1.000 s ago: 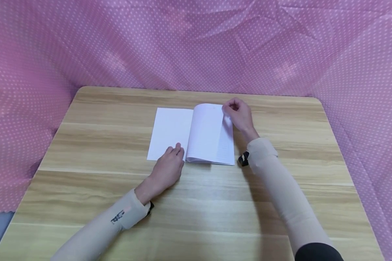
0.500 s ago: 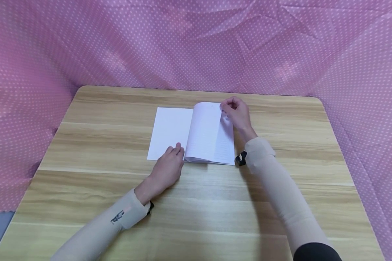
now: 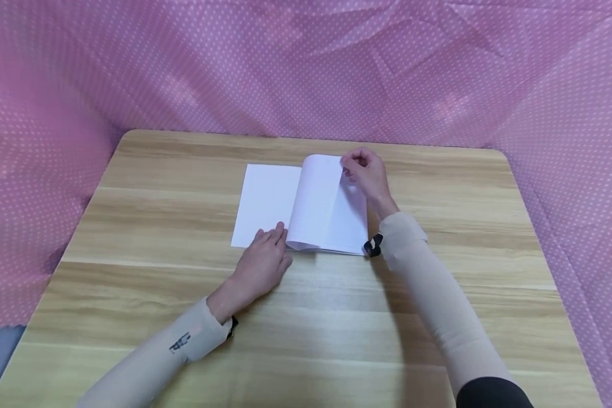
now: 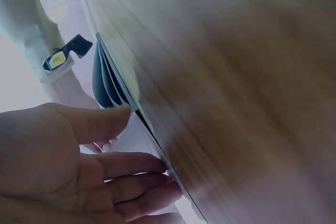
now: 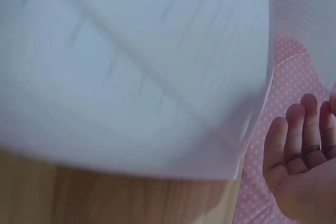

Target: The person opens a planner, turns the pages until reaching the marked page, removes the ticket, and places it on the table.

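An open notebook [image 3: 270, 198] with white pages lies near the middle of the table. My left hand [image 3: 262, 260] rests on the lower inner corner of its left page, fingers nearly straight, thumb out to the side by the lower edge. At the top right, my right hand [image 3: 371, 175] pinches the upper corner of a page [image 3: 313, 204], which bows up and curves to the left over the sheets beneath. From the left wrist, several page edges [image 4: 107, 80] fan apart beyond the thumb. Faint ruled lines show on the paper [image 5: 131, 77] in the right wrist view.
The wood-grain table [image 3: 183, 215] has rounded far corners. Pink dotted cloth [image 3: 306, 73] hangs behind it and along both sides. A dark wrist device [image 3: 373, 245] on the right sleeve hangs right by the notebook's lower right corner.
My right hand has drawn the page corner slightly left, so the page curls more. My left thumb has spread outward while that hand stays at the lower edge.
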`<state>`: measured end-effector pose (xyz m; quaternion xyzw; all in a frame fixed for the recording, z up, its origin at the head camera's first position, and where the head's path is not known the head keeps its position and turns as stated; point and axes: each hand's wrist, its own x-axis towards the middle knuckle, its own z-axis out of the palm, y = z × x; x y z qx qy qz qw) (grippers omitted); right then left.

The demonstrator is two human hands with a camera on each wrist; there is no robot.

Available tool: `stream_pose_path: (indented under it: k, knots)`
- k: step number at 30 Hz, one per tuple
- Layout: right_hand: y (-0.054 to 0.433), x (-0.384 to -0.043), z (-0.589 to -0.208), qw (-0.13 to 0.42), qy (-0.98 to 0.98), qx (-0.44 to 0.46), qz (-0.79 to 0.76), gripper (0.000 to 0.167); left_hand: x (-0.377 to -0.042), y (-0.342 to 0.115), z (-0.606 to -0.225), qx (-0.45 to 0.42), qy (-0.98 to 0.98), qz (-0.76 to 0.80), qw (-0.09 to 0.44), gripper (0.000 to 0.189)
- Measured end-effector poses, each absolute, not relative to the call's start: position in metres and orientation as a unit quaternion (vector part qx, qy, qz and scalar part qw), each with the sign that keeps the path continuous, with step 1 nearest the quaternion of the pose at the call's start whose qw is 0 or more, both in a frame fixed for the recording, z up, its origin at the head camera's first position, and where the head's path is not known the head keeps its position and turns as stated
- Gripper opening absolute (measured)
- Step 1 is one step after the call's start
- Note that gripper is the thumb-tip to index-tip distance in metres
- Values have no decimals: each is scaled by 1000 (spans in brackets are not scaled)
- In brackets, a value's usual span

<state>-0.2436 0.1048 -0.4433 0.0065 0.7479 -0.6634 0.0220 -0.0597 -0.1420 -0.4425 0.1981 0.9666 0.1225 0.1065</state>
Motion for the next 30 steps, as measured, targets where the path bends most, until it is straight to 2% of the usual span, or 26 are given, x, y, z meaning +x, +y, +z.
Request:
stream_pose_path:
  k: [16,30]
  knots:
    - [84,-251,-440,46,712,0,-701,13,-58,-150,-443,212,954,145,155,86]
    - [65,-253,-447,58,717,-14,-694,13,-59,-163,-446,230,940,201,149,88]
